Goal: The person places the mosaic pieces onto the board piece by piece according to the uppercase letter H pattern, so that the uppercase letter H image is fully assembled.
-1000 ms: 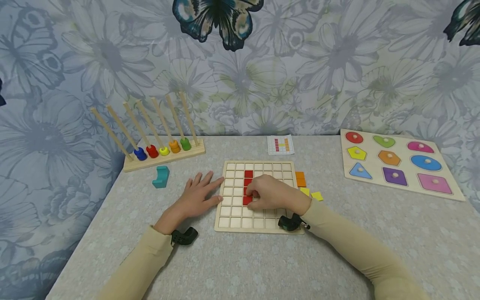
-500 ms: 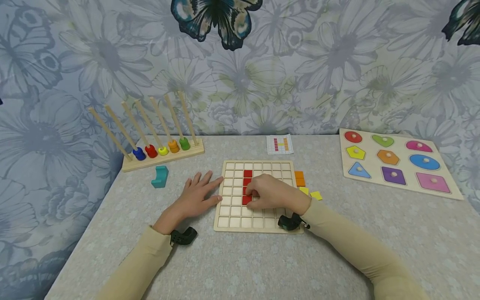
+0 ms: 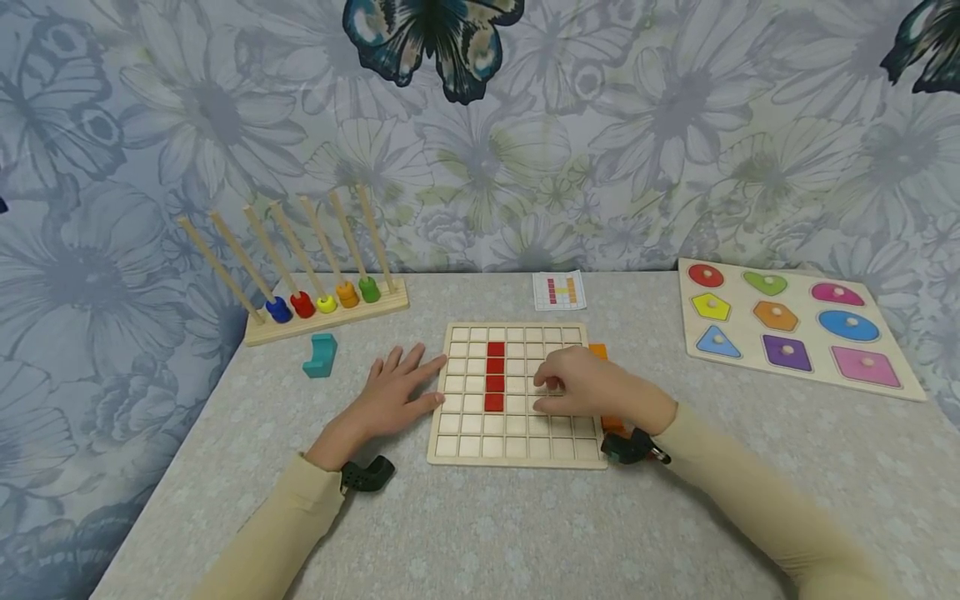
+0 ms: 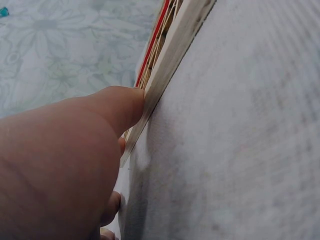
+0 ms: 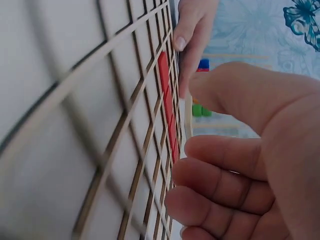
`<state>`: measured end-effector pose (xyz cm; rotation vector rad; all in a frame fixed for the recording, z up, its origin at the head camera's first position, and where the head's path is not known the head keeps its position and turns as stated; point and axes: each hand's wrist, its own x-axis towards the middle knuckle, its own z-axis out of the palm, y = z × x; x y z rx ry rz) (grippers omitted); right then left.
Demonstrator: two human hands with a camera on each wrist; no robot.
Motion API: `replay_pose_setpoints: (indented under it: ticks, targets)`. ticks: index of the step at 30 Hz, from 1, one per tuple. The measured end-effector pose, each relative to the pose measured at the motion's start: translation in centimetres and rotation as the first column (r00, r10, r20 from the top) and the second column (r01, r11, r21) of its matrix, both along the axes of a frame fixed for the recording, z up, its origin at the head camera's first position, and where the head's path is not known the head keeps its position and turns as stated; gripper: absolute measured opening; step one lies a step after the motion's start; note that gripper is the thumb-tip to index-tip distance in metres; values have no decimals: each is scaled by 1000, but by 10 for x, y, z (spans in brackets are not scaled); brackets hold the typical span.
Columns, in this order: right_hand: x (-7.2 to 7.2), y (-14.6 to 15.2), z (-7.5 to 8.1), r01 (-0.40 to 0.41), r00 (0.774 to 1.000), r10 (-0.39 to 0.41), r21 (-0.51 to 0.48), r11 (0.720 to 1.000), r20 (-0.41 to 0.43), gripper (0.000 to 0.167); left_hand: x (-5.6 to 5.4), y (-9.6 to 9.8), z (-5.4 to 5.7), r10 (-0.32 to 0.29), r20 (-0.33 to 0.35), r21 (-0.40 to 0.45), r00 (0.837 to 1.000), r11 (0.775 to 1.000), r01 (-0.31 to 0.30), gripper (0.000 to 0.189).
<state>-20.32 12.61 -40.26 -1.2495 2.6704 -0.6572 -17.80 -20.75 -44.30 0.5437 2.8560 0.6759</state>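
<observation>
A wooden grid board [image 3: 468, 450] lies on the table, with a column of red square tiles [image 3: 495, 367] left of its middle. My left hand [image 3: 393, 396] lies spread at the board's left side, thumb and index finger at the edge. In the left wrist view, the thumb [image 4: 122, 107] presses against the board's side. Over the right part of the grid is my right hand [image 3: 581, 383], its fingers loosely bent. The right wrist view shows a gap between thumb and fingertips [image 5: 187, 207], with nothing in it. Orange tiles [image 3: 598, 351] show partly behind this hand at the board's right edge.
A small pattern card [image 3: 559, 290] lies behind the board. At the back left stands a peg stacker [image 3: 330, 317] with coloured rings, and a teal curved block [image 3: 321, 356] in front. A knobbed shape puzzle [image 3: 802, 325] lies at the right. A patterned wall rises behind the table.
My right hand has moved off the red tiles to the right, uncovering the whole red column and covering the yellow tiles. The left hand has stayed in place.
</observation>
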Motion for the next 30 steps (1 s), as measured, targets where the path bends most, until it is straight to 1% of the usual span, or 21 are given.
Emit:
replay_pose_setpoints:
  ticks: [3, 6, 8, 13, 16, 21, 26, 30]
  targets:
    - [4, 20, -1, 37, 999, -37, 11, 999, 21, 19, -1, 1, 0, 0, 3, -6, 1000, 1000, 0, 63]
    - [8, 38, -3, 70, 997, -70, 29, 997, 16, 20, -2, 1, -1, 3, -3, -9, 1000, 1000, -3, 62]
    - [12, 50, -4, 80, 997, -80, 35, 996, 3, 19, -2, 2, -1, 3, -9, -11, 1000, 1000, -3, 62]
    - [24, 76, -5, 120, 993, -120, 40, 992, 18, 18, -1, 2, -2, 0, -12, -5, 1000, 1000, 0, 62]
    - [30, 89, -7, 157, 987, -158, 46, 986, 22, 17, -2, 1, -3, 1, -16, -2, 1000, 1000, -1, 62]
    - [42, 105, -8, 211, 977, -213, 70, 975, 21, 21, -3, 1, -2, 4, -21, -15, 1000, 1000, -4, 62]
    - [53, 114, -8, 219, 975, -221, 81, 972, 13, 25, -3, 1, -2, -3, -21, -10, 1000, 1000, 2, 62]
    - [61, 118, -10, 225, 973, -228, 95, 970, 24, 28, -3, 1, -2, -5, -18, -3, 1000, 1000, 5, 63]
